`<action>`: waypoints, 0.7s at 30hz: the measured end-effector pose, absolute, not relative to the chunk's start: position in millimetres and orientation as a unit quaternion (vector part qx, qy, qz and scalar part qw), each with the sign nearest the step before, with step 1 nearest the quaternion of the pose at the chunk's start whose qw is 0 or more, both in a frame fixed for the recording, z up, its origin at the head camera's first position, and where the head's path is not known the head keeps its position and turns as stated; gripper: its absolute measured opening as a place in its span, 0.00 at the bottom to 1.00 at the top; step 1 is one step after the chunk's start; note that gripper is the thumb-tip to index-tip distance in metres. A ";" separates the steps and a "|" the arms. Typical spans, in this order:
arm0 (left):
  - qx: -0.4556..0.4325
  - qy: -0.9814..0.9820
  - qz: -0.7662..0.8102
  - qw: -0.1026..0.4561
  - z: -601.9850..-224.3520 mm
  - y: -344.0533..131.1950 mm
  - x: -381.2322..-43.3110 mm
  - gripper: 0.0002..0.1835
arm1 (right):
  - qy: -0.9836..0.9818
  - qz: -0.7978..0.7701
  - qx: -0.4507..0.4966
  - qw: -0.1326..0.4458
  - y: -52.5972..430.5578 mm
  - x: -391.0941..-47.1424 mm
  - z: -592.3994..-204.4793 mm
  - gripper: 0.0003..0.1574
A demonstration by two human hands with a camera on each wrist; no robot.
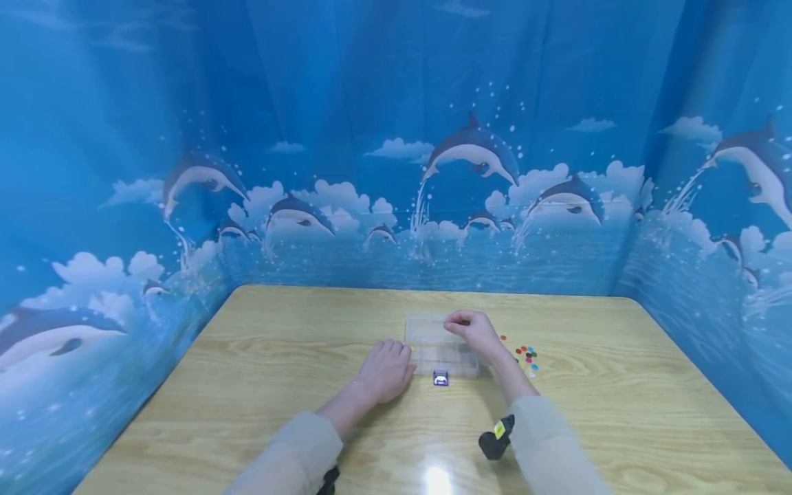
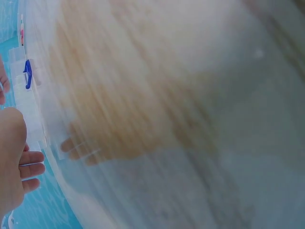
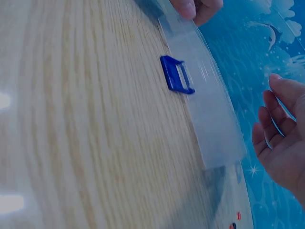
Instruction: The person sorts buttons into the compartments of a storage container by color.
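Note:
A clear plastic box (image 1: 444,369) lies on the table, its clear lid (image 1: 427,328) laid back behind it. A blue latch (image 3: 170,74) stands out from the box's front edge. My left hand (image 1: 386,371) rests at the box's left end. In the left wrist view, several of its fingers (image 2: 32,170) extend loosely. Above the box and lid is my right hand (image 1: 476,333). Its thumb and fingers curve toward each other, and the right wrist view shows nothing between their tips. Several small coloured discs (image 1: 529,350) lie to the right of the box.
The wood-patterned table (image 1: 278,357) meets a blue curtain (image 1: 346,254) printed with dolphins at its back and sides. A black wrist camera (image 1: 495,443) hangs from my right sleeve (image 1: 547,440), low over the table.

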State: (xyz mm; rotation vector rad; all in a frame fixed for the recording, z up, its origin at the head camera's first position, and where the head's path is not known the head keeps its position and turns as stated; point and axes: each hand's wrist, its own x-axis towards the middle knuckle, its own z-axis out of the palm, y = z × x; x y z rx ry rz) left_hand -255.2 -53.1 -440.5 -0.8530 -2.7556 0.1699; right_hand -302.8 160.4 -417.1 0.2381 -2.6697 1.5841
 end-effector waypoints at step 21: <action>-0.295 -0.942 0.094 0.133 -438.0 -53.4 -252.5 0.17 | -0.866 0.498 0.038 0.022 240.4 -285.4 -417.4 0.20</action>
